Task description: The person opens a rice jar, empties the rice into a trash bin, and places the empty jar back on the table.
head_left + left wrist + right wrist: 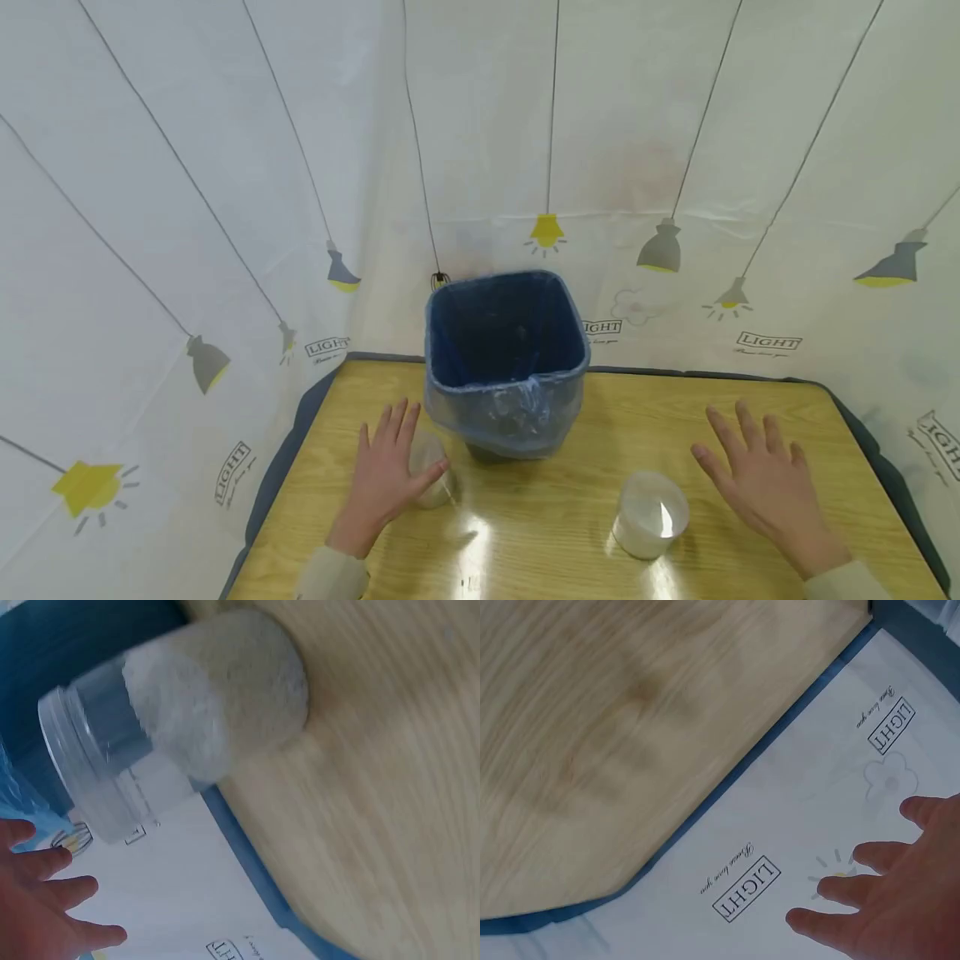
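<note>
My left hand [386, 471], fingers spread, is over the left side of the table, beside a clear jar [429, 446] that it partly covers in the head view. In the left wrist view that jar [214, 697] has a clear lid and is partly filled with a whitish, grainy substance. A second clear jar [651, 515] stands right of the middle. To its right my right hand [772, 483] holds nothing, its fingers stretched apart. Between the hands, farther back, is a blue bin [510, 329] lined with a translucent blue bag [498, 417].
The wooden table [540, 517] has a dark blue edge strip. Behind it and on both sides hangs a white sheet [480, 125] printed with lamps and the word LIGHT. The bin stands near the table's back edge.
</note>
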Action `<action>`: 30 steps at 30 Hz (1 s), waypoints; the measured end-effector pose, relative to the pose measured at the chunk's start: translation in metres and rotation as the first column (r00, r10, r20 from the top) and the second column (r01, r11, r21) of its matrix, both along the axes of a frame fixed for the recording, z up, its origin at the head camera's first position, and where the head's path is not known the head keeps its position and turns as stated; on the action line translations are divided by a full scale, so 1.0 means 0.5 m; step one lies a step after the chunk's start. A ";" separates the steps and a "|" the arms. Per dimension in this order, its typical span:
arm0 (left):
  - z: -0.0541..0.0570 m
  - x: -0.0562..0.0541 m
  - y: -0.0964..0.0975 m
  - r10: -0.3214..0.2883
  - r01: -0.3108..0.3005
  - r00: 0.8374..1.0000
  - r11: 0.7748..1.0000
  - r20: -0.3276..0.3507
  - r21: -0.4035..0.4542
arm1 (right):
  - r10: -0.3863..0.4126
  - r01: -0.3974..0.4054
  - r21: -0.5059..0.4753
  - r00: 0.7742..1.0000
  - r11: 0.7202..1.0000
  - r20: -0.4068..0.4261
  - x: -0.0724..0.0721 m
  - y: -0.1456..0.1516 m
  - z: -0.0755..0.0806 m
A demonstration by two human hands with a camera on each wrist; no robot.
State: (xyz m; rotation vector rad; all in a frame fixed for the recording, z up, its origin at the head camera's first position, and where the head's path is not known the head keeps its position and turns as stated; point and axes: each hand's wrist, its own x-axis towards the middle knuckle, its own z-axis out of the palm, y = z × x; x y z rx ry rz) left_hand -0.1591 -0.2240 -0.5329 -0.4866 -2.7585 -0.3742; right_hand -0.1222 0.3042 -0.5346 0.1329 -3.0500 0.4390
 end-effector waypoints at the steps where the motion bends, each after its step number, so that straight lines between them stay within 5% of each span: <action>1: -0.004 0.006 0.005 -0.008 0.009 0.999 1.000 -0.034 0.011 | 0.003 -0.003 -0.004 1.000 1.000 0.009 0.002 -0.004 -0.003; 10: -0.051 0.064 0.069 -0.114 0.131 0.952 0.990 -0.284 0.042 | 0.057 -0.054 -0.088 0.998 0.995 0.032 0.043 -0.080 -0.009; 20: -0.075 0.075 0.148 -0.340 0.375 0.870 0.927 -0.356 0.030 | 0.075 -0.055 -0.169 0.990 0.984 0.117 0.076 -0.162 -0.010; 23: -0.086 0.080 0.174 -0.370 0.395 0.893 0.917 -0.256 0.055 | 0.070 -0.041 -0.190 0.986 0.981 0.151 0.081 -0.178 -0.009; 26: -0.100 0.090 0.197 -0.376 0.384 0.923 0.918 -0.087 0.104 | 0.059 -0.030 -0.178 0.985 0.984 0.161 0.085 -0.191 -0.009; 28: -0.103 0.098 0.211 -0.382 0.369 0.922 0.916 0.060 0.157 | 0.052 -0.026 -0.158 0.985 0.987 0.164 0.086 -0.198 -0.009; 30: -0.104 0.106 0.224 -0.388 0.350 0.901 0.915 0.195 0.202 | 0.043 -0.020 -0.143 0.987 0.990 0.158 0.087 -0.202 -0.011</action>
